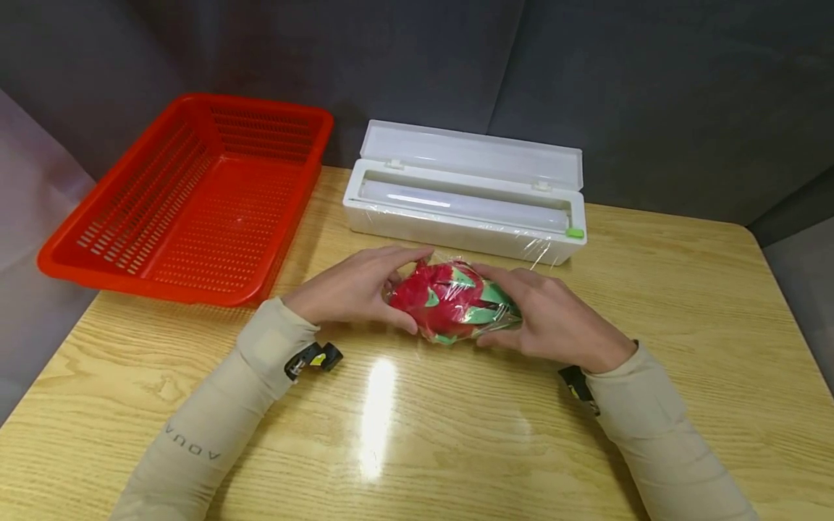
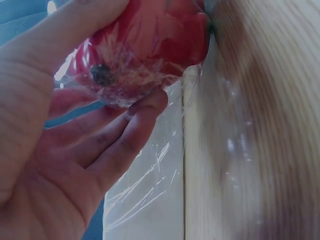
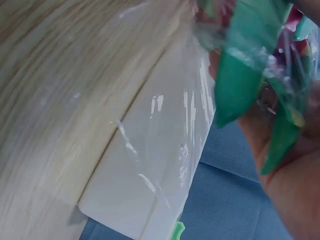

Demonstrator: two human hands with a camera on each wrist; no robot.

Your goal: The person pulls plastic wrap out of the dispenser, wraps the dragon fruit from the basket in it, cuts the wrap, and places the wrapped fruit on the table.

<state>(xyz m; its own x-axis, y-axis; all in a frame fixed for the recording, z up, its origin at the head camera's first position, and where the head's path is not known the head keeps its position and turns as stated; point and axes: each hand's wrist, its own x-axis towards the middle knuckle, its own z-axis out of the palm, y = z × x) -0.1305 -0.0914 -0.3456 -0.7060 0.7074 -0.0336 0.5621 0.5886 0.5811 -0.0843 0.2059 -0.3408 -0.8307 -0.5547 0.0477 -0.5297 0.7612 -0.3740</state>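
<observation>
A red dragon fruit (image 1: 446, 297) with green scales, wrapped in clear cling film, is between both hands in the head view. My left hand (image 1: 355, 286) grips its red end, the thumb near me and the fingers on the far side. At the green-tipped end, my right hand (image 1: 554, 315) holds it the same way. The left wrist view shows crinkled film over the fruit's dark round end (image 2: 103, 74). In the right wrist view, film covers the green scales (image 3: 245, 65). Part of the fruit is hidden by the fingers.
Behind the fruit stands a white cling film dispenser (image 1: 449, 230), its lid (image 1: 472, 153) raised, with a film roll (image 1: 462, 202) inside and a green cutter slider (image 1: 575, 233) at the right. A red perforated basket (image 1: 237, 217) stands at the left on the wooden table (image 1: 664, 325).
</observation>
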